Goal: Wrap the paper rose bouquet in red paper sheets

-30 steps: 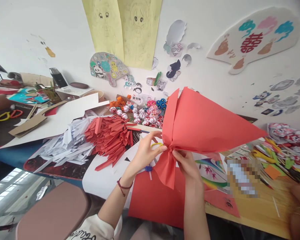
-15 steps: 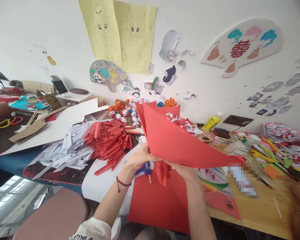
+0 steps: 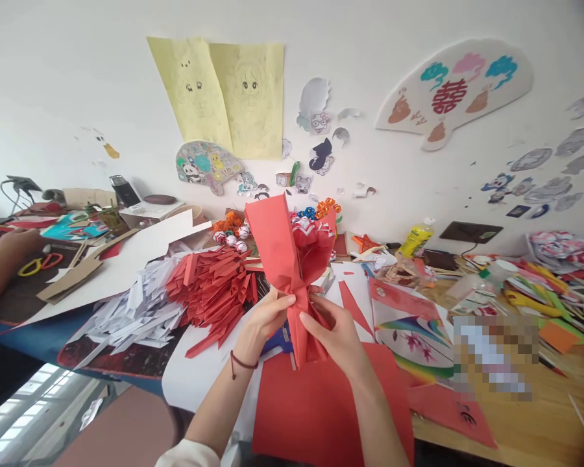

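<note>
Both of my hands grip a bouquet (image 3: 299,259) wrapped in red paper, held upright above the table. Red-and-white paper flowers (image 3: 307,228) show at its open top. My left hand (image 3: 267,318) pinches the gathered waist of the wrapping from the left, thumb in front. From the right, my right hand (image 3: 335,327) presses the folds below the waist with its thumb, fingers behind. Under the bouquet lies a red paper sheet (image 3: 321,408). Partly hidden behind my left hand is a blue tool (image 3: 278,340) whose kind I cannot make out.
Piles of red paper strips (image 3: 214,292) and white paper strips (image 3: 131,318) lie to the left. Beyond them, another person's hand (image 3: 19,250) is near scissors (image 3: 41,263). A yellow bottle (image 3: 416,239) and a packet (image 3: 413,337) with a rainbow pattern are on the right.
The wide red paper flap that stretched to the right is now folded in around the bouquet. My right hand has come out from under it to the front of the waist.
</note>
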Action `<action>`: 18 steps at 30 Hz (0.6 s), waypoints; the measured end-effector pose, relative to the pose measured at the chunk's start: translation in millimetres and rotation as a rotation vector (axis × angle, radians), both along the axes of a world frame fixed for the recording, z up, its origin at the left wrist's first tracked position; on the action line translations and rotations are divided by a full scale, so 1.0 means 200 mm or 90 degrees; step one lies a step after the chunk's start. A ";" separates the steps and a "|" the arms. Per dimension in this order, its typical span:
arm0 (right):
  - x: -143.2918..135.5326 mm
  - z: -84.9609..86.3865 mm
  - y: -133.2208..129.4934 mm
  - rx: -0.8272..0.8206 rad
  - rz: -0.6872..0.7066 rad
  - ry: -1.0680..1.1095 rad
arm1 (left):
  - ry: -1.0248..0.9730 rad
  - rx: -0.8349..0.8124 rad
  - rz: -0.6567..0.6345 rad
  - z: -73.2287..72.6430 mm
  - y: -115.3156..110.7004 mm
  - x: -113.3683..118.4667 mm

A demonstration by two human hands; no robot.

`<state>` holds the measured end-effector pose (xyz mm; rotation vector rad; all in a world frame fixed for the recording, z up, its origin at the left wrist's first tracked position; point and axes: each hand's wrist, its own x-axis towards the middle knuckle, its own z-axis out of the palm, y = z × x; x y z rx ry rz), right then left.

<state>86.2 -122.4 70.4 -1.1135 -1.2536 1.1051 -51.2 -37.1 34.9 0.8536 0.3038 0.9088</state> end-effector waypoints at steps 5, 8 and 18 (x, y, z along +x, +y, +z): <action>-0.02 0.00 -0.04 0.005 -0.082 -0.076 | 0.006 -0.003 -0.039 -0.04 0.01 -0.01; -0.03 0.00 -0.05 0.025 -0.106 -0.100 | -0.011 -0.022 -0.025 -0.05 0.01 -0.01; -0.06 0.00 -0.04 0.049 -0.128 -0.131 | -0.037 -0.025 -0.045 -0.01 0.02 0.03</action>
